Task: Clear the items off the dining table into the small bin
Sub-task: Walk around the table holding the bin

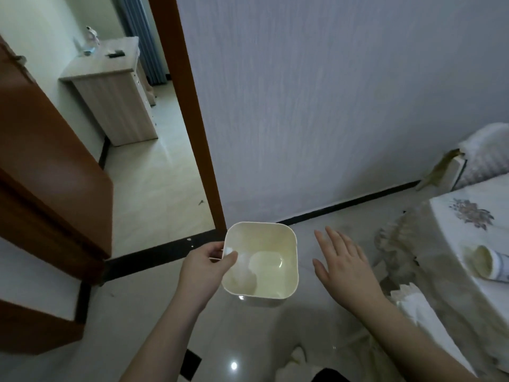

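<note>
The left hand (208, 264) pinched one small bin (286, 246) by its left rim; the right hand (344, 264) hovered beside it, fingers spread. One cup (487, 266) lay on the dining table (468, 224).

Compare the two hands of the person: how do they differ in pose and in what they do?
The left hand grips the rim of the small cream bin, thumb curled over the edge; the right hand holds nothing. The left hand's fingers are curled, while the right hand's are straight and spread, palm down. The left hand touches the bin; the right hovers beside it, apart. Both are bare.
</note>
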Motion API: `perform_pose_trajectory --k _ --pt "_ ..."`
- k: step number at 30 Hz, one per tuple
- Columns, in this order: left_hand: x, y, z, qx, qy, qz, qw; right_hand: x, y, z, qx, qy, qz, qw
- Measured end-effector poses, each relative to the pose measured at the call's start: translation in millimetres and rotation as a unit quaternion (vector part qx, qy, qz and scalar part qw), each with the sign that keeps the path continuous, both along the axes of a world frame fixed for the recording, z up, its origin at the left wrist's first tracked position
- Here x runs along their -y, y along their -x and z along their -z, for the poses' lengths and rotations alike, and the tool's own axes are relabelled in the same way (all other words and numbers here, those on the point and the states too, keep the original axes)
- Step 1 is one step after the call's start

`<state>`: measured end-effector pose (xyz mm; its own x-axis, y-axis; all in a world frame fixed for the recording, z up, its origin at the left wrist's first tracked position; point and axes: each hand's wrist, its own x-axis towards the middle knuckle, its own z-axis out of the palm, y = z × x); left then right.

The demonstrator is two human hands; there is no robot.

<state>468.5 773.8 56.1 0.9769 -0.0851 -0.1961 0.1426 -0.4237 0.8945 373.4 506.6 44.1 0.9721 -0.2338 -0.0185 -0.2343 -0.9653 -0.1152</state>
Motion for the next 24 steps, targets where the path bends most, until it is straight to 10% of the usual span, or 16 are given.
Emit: perform_pose_trajectory --k 24 --pt "296 -219 -4 -0.024 -0.021 0.257 0.966 229 -127 -4 -0.012 -0.011 0.178 0.984"
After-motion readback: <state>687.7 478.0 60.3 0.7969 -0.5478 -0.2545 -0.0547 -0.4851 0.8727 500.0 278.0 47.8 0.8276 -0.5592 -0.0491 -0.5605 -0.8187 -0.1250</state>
